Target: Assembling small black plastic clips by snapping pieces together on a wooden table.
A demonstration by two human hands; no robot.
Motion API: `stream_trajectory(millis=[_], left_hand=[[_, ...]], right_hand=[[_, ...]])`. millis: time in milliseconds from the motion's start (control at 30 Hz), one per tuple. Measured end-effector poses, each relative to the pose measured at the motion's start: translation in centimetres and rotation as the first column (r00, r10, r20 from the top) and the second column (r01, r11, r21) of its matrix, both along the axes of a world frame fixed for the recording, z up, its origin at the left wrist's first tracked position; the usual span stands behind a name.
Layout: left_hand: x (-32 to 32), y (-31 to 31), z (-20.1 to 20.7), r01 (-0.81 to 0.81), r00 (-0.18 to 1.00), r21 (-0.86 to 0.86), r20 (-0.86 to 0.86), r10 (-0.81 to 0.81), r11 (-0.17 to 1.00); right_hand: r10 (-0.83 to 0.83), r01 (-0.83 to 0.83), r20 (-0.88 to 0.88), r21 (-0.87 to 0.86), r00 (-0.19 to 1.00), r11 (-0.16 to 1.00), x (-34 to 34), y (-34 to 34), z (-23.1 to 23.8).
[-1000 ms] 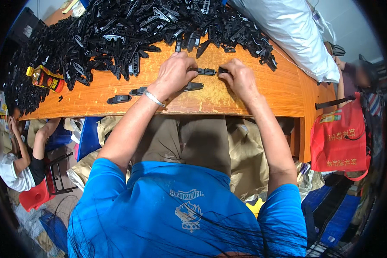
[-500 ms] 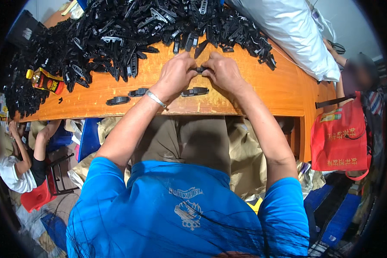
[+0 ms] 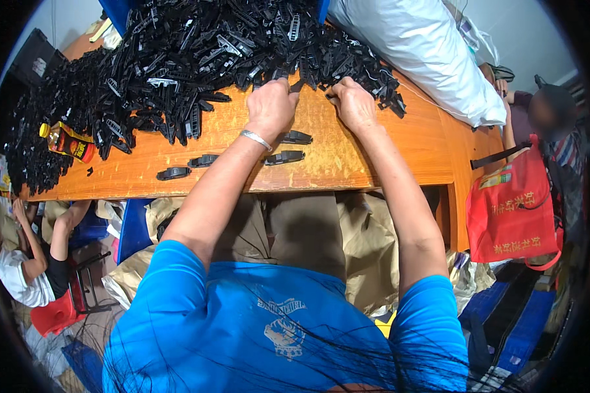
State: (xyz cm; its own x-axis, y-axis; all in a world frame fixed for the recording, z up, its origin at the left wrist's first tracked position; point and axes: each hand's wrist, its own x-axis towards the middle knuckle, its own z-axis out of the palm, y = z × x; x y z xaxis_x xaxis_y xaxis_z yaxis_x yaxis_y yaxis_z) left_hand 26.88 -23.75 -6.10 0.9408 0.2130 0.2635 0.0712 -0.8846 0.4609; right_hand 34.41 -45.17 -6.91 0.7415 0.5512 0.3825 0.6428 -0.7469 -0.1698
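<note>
At the front edge of a large heap of black plastic parts (image 3: 196,62), my left hand (image 3: 271,107) is closed with its fingertips bent down. What those fingers hold is hidden by the hand; a dark angular piece (image 3: 297,86) shows beside the thumb. To the right, my right hand (image 3: 354,105) has its fingers pinched at a small black plastic part (image 3: 331,92) by the heap's edge. Between my forearms lie two elongated black clip-like parts, a farther one (image 3: 297,137) and a nearer one (image 3: 285,157). Left of my left forearm rest two similar parts, one (image 3: 203,160) partly beside the other (image 3: 174,173).
A yellow-capped bottle (image 3: 67,141) lies at the left by the heap. A big white sack (image 3: 426,59) rests along the table's (image 3: 413,150) right back. A red bag (image 3: 514,209) hangs at the right end. Other people sit at far left and far right.
My hands, earlier together over a small black part, have separated and reached forward to the heap. One more black part now lies on the table between my forearms. The view has shifted slightly.
</note>
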Motion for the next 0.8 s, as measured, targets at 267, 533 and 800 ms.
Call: stream_trajectory(millis=[267,533,800], left_hand=[[-2.4,1.5,-0.7,0.196,0.978,-0.051,0.085,-0.192,0.979],[-4.5,3.2,-1.2,0.357,0.930,-0.139,0.148,-0.337,0.924],[-5.5,3.3,-1.4,0.302,0.944,-0.063,0.157,-0.290,0.951]], right_hand=[[0.060,-0.038,-0.178,0.125,0.982,0.991,-1.9,-0.4,0.3],[0.128,0.069,-0.282,0.595,0.951,0.800,-8.1,0.2,-1.7],[-0.051,0.103,-0.197,0.263,0.979,0.959,-8.5,2.0,2.1]])
